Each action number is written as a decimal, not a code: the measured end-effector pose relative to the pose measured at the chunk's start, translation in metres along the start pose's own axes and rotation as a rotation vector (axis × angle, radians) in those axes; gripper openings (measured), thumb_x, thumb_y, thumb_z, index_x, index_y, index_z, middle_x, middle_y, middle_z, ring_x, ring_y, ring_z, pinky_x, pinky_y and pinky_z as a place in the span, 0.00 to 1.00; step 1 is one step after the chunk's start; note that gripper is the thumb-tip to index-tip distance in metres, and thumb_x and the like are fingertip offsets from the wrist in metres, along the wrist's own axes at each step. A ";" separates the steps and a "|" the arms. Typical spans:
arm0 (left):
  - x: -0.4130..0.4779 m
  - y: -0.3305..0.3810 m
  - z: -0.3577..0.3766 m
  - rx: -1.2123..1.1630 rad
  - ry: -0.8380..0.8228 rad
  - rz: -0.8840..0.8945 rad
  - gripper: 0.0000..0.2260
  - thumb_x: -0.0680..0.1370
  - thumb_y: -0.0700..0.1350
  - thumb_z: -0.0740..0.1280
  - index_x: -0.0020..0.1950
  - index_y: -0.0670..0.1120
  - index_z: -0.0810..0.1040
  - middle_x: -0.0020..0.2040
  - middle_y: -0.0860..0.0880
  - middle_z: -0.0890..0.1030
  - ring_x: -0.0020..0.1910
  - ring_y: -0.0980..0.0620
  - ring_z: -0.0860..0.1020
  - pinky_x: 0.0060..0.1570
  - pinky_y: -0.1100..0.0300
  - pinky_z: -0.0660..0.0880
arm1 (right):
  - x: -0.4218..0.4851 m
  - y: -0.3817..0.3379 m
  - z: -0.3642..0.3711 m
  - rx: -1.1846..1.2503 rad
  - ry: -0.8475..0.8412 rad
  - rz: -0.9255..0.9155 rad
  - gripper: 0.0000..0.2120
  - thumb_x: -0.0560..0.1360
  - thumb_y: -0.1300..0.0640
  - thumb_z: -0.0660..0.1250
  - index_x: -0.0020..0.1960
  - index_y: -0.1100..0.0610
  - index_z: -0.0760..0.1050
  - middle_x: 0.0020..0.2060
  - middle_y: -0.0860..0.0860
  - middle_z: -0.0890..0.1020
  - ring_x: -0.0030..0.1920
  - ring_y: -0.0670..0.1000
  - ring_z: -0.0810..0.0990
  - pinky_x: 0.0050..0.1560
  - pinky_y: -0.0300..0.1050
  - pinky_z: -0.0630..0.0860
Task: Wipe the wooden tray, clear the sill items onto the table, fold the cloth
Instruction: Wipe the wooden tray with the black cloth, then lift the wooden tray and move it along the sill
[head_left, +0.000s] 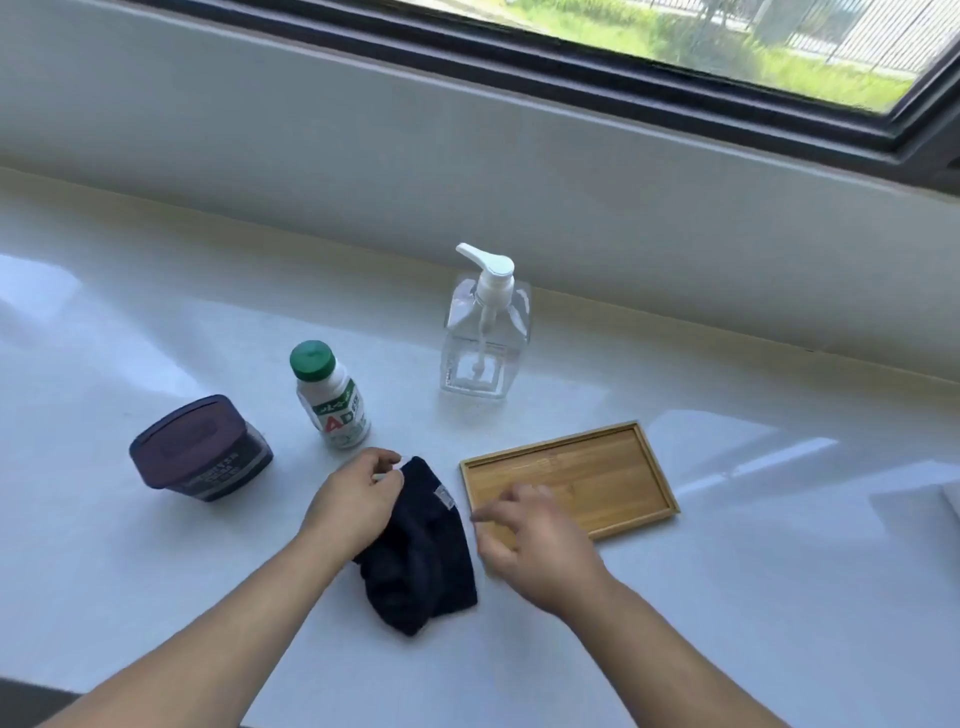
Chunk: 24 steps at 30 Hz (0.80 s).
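Note:
A dark navy cloth (421, 561) lies bunched on the white table (727, 597) in front of me. My left hand (353, 504) pinches the cloth's upper left corner. My right hand (530, 535) hovers blurred just right of the cloth, fingers apart, over the near left corner of the wooden tray (613, 467). The tray lies flat and holds nothing. Behind stand a clear pump bottle (483, 338), a white drink bottle with a green cap (332, 400) and a dark purple lidded tub (200, 449).
A white wall rises behind the table to the sill (467, 119) under a dark window frame (675, 88). A white object (953, 499) shows at the right edge.

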<state>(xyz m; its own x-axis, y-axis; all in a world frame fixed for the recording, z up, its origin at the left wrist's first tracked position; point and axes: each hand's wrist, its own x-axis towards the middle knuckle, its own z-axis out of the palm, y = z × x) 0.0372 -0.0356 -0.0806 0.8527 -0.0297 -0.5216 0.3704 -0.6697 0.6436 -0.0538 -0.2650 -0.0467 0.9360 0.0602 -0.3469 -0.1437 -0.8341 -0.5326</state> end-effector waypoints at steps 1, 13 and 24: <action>-0.002 0.004 0.001 0.117 0.084 0.083 0.10 0.80 0.52 0.66 0.60 0.58 0.81 0.56 0.56 0.82 0.53 0.53 0.79 0.48 0.57 0.74 | 0.002 0.017 -0.017 -0.014 0.134 0.106 0.21 0.79 0.45 0.65 0.71 0.45 0.79 0.64 0.50 0.79 0.68 0.55 0.73 0.66 0.48 0.71; -0.011 0.042 0.067 -0.218 -0.398 -0.153 0.33 0.64 0.62 0.71 0.66 0.49 0.77 0.60 0.52 0.81 0.58 0.52 0.79 0.52 0.55 0.77 | -0.022 0.110 -0.075 0.541 0.286 0.768 0.38 0.79 0.27 0.57 0.83 0.43 0.58 0.79 0.54 0.70 0.77 0.58 0.69 0.73 0.56 0.67; -0.009 0.134 0.122 -0.455 -0.281 -0.232 0.21 0.63 0.46 0.69 0.54 0.40 0.83 0.50 0.35 0.85 0.52 0.33 0.85 0.50 0.41 0.82 | -0.056 0.182 -0.121 0.839 0.471 0.696 0.32 0.79 0.29 0.54 0.76 0.44 0.70 0.62 0.43 0.75 0.66 0.49 0.73 0.67 0.48 0.66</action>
<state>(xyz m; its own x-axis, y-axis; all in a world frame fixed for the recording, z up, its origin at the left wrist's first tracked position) 0.0342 -0.2162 -0.0579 0.6223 -0.1577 -0.7667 0.7102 -0.2979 0.6378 -0.0933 -0.4861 -0.0309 0.5745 -0.6176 -0.5371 -0.6698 0.0223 -0.7422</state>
